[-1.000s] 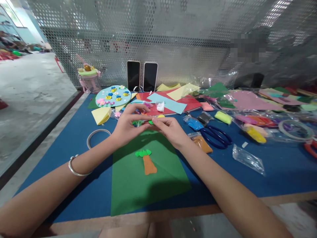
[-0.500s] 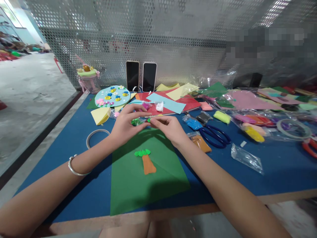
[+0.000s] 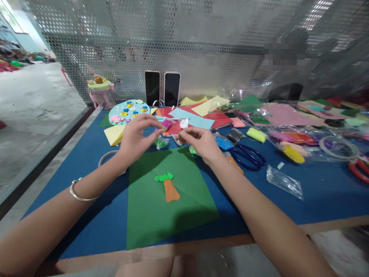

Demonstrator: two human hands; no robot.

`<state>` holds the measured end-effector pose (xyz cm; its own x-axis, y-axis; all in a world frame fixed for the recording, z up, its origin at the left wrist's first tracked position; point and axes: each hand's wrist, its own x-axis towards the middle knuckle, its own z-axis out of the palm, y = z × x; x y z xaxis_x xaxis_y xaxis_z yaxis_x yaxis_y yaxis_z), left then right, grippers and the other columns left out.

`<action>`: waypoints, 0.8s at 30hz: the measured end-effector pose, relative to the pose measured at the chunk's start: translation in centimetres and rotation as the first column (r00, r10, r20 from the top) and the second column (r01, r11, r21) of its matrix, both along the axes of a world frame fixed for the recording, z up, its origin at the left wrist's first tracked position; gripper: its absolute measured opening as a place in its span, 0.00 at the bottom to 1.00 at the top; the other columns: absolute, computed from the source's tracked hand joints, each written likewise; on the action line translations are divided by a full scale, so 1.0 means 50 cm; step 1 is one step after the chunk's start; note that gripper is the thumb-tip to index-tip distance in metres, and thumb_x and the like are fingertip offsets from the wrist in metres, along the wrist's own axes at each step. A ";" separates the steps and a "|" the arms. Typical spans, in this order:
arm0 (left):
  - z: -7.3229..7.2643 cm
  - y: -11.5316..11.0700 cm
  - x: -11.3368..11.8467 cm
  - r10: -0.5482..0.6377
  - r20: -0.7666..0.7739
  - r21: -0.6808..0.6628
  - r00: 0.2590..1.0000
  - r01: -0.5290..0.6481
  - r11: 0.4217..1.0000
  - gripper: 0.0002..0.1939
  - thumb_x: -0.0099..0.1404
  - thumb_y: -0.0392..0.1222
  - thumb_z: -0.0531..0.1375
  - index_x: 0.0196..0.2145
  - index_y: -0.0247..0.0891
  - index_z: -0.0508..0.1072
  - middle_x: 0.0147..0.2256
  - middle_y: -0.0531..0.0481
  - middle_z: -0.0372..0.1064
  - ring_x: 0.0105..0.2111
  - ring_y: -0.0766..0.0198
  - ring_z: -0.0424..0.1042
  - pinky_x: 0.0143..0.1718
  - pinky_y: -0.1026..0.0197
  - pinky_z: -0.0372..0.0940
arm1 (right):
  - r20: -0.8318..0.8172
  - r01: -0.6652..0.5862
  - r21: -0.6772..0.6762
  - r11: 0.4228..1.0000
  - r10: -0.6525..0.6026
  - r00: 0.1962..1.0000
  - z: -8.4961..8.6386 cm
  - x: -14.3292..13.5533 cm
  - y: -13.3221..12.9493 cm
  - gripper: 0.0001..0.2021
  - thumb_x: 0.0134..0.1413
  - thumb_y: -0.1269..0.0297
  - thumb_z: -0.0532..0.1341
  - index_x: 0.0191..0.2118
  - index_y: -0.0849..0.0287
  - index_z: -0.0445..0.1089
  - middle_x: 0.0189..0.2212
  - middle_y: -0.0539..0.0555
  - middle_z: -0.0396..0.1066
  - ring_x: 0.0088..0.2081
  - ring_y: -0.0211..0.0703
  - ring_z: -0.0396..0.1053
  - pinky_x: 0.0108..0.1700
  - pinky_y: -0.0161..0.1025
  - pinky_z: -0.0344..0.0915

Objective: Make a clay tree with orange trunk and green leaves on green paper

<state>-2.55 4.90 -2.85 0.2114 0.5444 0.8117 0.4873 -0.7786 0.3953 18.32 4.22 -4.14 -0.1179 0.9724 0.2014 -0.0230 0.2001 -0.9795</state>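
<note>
My right hand (image 3: 201, 144) pinches a small bit of green clay (image 3: 179, 134) between thumb and fingertips, above the far edge of a green paper sheet (image 3: 150, 215). To its left my left hand (image 3: 138, 134) hovers with thumb and fingers apart, holding nothing. On the sheet lies a brown clay tree trunk (image 3: 171, 191), with several flattened green clay pieces (image 3: 163, 177) in a row along its top. A plastic bag of green clay (image 3: 161, 143) rests just beyond the sheet, between the hands.
Blue-handled scissors (image 3: 248, 157) and bagged clay, including a blue pack (image 3: 224, 143), lie to the right. A round bee picture (image 3: 129, 111), coloured papers (image 3: 193, 117) and two phones (image 3: 172, 89) stand or lie at the back. A tape roll (image 3: 105, 157) sits by my left forearm.
My hands have drawn apart, the left moving left and the right slightly right. The green clay bit has stayed in my right fingertips. The view has shifted a little.
</note>
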 end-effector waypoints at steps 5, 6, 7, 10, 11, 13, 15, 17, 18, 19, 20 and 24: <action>0.011 0.028 -0.020 0.087 0.025 -0.174 0.996 -0.081 0.981 0.04 0.58 0.42 0.63 0.31 0.40 0.76 0.31 0.51 0.75 0.28 0.65 0.71 0.31 0.63 0.66 | -0.107 0.119 -0.053 0.991 -0.124 0.987 -0.003 0.030 0.027 0.14 0.37 0.52 0.70 0.27 0.57 0.74 0.27 0.51 0.76 0.32 0.40 0.74 0.41 0.40 0.69; 0.009 0.030 -0.016 0.054 -0.041 -0.219 0.998 -0.062 0.974 0.05 0.59 0.42 0.62 0.32 0.39 0.76 0.30 0.51 0.75 0.28 0.65 0.71 0.30 0.63 0.66 | -0.091 0.102 -0.054 0.993 -0.106 0.990 -0.005 0.030 0.028 0.14 0.37 0.52 0.70 0.27 0.57 0.74 0.26 0.51 0.76 0.31 0.40 0.74 0.40 0.40 0.69; 0.005 0.030 -0.010 0.011 -0.110 -0.254 0.994 -0.039 0.966 0.06 0.59 0.43 0.62 0.33 0.39 0.77 0.30 0.50 0.75 0.27 0.65 0.71 0.30 0.63 0.66 | -0.074 0.078 -0.051 0.996 -0.081 0.994 -0.008 0.027 0.027 0.14 0.37 0.52 0.70 0.27 0.57 0.74 0.25 0.51 0.76 0.30 0.40 0.74 0.39 0.40 0.70; -0.016 0.024 0.010 -0.086 -0.339 -0.229 0.937 0.007 0.973 0.08 0.61 0.42 0.59 0.36 0.39 0.77 0.33 0.48 0.75 0.32 0.62 0.72 0.34 0.61 0.67 | -0.052 0.016 -0.041 0.999 -0.018 0.999 -0.019 0.012 0.022 0.13 0.35 0.55 0.71 0.26 0.58 0.73 0.23 0.50 0.75 0.27 0.41 0.74 0.38 0.41 0.70; -0.024 0.020 0.015 -0.089 -0.421 -0.184 0.902 0.011 0.983 0.08 0.62 0.41 0.59 0.36 0.40 0.77 0.35 0.48 0.75 0.35 0.60 0.72 0.36 0.59 0.67 | -0.047 0.001 -0.034 0.999 -0.002 0.999 -0.023 0.008 0.021 0.13 0.36 0.55 0.71 0.27 0.58 0.73 0.23 0.50 0.75 0.27 0.41 0.74 0.38 0.42 0.70; -0.040 0.013 0.020 -0.038 -0.558 -0.085 0.829 -0.012 0.996 0.08 0.62 0.40 0.58 0.36 0.41 0.77 0.41 0.46 0.73 0.41 0.56 0.71 0.41 0.54 0.67 | -0.034 -0.023 -0.014 1.000 0.023 0.999 -0.029 0.004 0.020 0.12 0.39 0.56 0.69 0.28 0.57 0.73 0.25 0.51 0.75 0.28 0.41 0.74 0.38 0.42 0.70; -0.050 0.006 0.021 0.047 -0.629 -0.028 0.776 -0.083 0.996 0.09 0.63 0.39 0.57 0.36 0.41 0.77 0.46 0.44 0.69 0.43 0.53 0.70 0.43 0.51 0.67 | -0.016 -0.040 0.002 0.999 0.040 0.999 -0.033 0.003 0.021 0.10 0.42 0.57 0.68 0.29 0.58 0.73 0.26 0.52 0.76 0.28 0.40 0.73 0.38 0.42 0.70; -0.050 -0.002 0.021 0.102 -0.672 -0.038 0.733 -0.172 0.984 0.12 0.63 0.37 0.54 0.39 0.40 0.76 0.50 0.43 0.67 0.43 0.53 0.71 0.42 0.52 0.67 | -0.004 -0.051 0.004 0.999 0.051 0.999 -0.035 0.004 0.021 0.09 0.43 0.59 0.67 0.28 0.58 0.73 0.26 0.52 0.76 0.28 0.40 0.73 0.38 0.41 0.70; -0.047 -0.006 0.022 0.110 -0.691 -0.066 0.715 -0.214 0.975 0.13 0.64 0.36 0.53 0.40 0.40 0.76 0.50 0.44 0.68 0.42 0.53 0.72 0.41 0.53 0.67 | -0.004 -0.053 0.002 0.999 0.053 0.999 -0.034 0.004 0.021 0.08 0.43 0.60 0.67 0.28 0.58 0.73 0.26 0.51 0.76 0.28 0.39 0.73 0.38 0.41 0.70; -0.042 -0.009 0.023 0.113 -0.705 -0.099 0.700 -0.256 0.962 0.13 0.63 0.35 0.52 0.41 0.41 0.75 0.49 0.46 0.69 0.42 0.54 0.72 0.40 0.54 0.67 | -0.003 -0.057 0.001 0.998 0.057 0.998 -0.034 0.003 0.021 0.08 0.43 0.61 0.67 0.28 0.58 0.73 0.26 0.51 0.75 0.27 0.39 0.73 0.37 0.41 0.70; -0.037 -0.012 0.025 0.119 -0.713 -0.128 0.691 -0.295 0.947 0.14 0.63 0.35 0.52 0.42 0.41 0.75 0.48 0.47 0.70 0.41 0.54 0.72 0.39 0.55 0.67 | -0.003 -0.061 0.003 0.998 0.061 0.998 -0.033 0.003 0.020 0.07 0.43 0.61 0.67 0.28 0.58 0.73 0.25 0.51 0.75 0.27 0.39 0.73 0.37 0.40 0.70; -0.021 -0.006 0.023 0.165 -0.680 -0.201 0.715 -0.398 0.895 0.18 0.58 0.34 0.54 0.46 0.43 0.70 0.45 0.49 0.71 0.43 0.52 0.71 0.35 0.57 0.66 | -0.025 -0.070 -0.008 0.998 0.069 0.997 -0.028 0.000 0.016 0.05 0.44 0.64 0.67 0.27 0.58 0.73 0.24 0.50 0.75 0.26 0.37 0.73 0.37 0.39 0.70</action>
